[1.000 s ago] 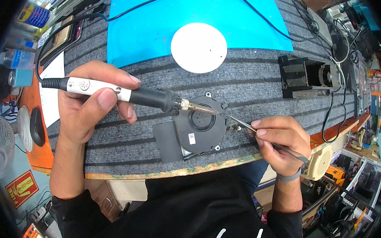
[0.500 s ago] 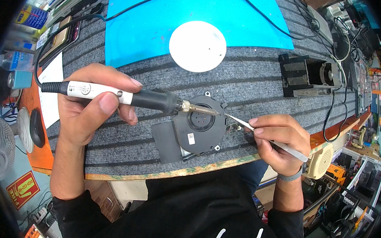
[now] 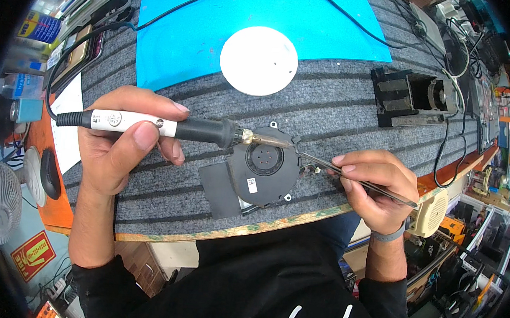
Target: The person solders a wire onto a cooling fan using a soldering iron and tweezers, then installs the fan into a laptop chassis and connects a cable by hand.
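Seemingly for precision, left fingers [image 3: 146, 135] pinch soldering iron [image 3: 201, 130], right fingers [image 3: 349, 168] pinch tweezers [image 3: 377, 188], tips near black fan [image 3: 265, 182] edge

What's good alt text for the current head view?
A person's left hand grips a soldering iron and their right hand a pair of tweezers, tips close together at the edge of a black blower fan on a ribbed grey mat. Beyond, a white disc overlaps a blue sheet.
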{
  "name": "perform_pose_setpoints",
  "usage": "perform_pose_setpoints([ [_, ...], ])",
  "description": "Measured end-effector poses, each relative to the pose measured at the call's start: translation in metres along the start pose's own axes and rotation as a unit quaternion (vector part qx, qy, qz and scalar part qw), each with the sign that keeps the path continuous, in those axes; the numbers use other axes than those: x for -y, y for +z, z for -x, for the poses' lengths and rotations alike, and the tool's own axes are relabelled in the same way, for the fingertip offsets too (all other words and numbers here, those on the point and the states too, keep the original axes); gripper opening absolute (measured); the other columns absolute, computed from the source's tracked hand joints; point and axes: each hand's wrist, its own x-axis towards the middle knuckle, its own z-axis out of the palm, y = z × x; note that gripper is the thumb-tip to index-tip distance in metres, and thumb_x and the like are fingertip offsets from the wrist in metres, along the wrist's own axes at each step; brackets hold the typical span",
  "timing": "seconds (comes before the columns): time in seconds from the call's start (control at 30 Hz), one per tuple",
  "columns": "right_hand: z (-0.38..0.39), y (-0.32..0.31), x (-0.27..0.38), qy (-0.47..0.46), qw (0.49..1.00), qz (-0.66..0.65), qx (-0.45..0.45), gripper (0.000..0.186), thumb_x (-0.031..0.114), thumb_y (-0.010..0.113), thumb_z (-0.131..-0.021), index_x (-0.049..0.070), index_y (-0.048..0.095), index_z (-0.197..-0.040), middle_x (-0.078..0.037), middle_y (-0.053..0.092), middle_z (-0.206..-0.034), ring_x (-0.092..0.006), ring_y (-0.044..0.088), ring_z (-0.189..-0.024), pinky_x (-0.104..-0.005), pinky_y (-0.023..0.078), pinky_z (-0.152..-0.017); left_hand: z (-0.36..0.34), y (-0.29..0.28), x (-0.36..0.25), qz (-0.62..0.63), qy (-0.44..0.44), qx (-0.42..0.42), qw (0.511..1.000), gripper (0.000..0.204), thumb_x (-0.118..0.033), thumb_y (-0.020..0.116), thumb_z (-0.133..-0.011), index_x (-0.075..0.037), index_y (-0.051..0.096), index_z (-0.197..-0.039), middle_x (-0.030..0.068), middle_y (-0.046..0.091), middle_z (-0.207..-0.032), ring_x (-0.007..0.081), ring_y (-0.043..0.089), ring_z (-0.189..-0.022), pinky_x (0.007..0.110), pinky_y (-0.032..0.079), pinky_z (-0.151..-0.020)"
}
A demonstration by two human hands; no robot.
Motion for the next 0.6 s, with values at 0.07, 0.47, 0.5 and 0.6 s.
perform_pose_setpoints([
  [0.07,-0.0030,-0.0017,0.0031,-0.003,1.000,0.014,0.010,0.018,-0.006,0.068,-0.072,0.001,0.068,-0.088,-0.015,0.069,-0.088,-0.0216,0.069,-0.080,-0.0277,0.056,-0.066,-0.0008,0.0000,0.0007,0.002,0.001,0.003,1.000,0.026,-0.015,0.060,-0.090,0.008,0.061,-0.100,0.0156,0.065,-0.078,0.0170,0.065,-0.062,0.028,0.054,-0.054],
  [0.47,0.0009,0.0010,0.0000,0.002,1.000,0.010,0.006,0.018,-0.006,0.068,-0.072,0.001,0.068,-0.090,-0.015,0.069,-0.088,-0.0217,0.069,-0.081,-0.0277,0.056,-0.066,-0.0006,-0.0004,-0.0011,0.001,-0.001,-0.010,1.000,0.028,-0.018,0.060,-0.090,0.008,0.062,-0.100,0.0140,0.064,-0.074,0.0167,0.064,-0.060,0.027,0.054,-0.053],
  [0.5,0.0008,0.0013,-0.0001,0.001,1.000,0.008,0.003,0.018,-0.006,0.068,-0.073,0.001,0.068,-0.090,-0.015,0.069,-0.088,-0.0217,0.069,-0.081,-0.0277,0.056,-0.066,-0.0007,-0.0007,-0.0010,0.000,0.000,-0.008,1.000,0.028,-0.018,0.060,-0.090,0.008,0.062,-0.100,0.0139,0.064,-0.073,0.0167,0.064,-0.060,0.027,0.054,-0.053],
  [0.6,0.0009,0.0019,-0.0001,0.005,1.000,-0.001,-0.004,0.018,-0.006,0.067,-0.073,0.000,0.068,-0.090,-0.015,0.069,-0.088,-0.0216,0.069,-0.081,-0.0279,0.055,-0.067,-0.0010,-0.0012,-0.0008,0.000,0.002,-0.006,1.000,0.028,-0.018,0.060,-0.090,0.008,0.062,-0.100,0.0136,0.064,-0.072,0.0168,0.064,-0.060,0.027,0.054,-0.053],
])
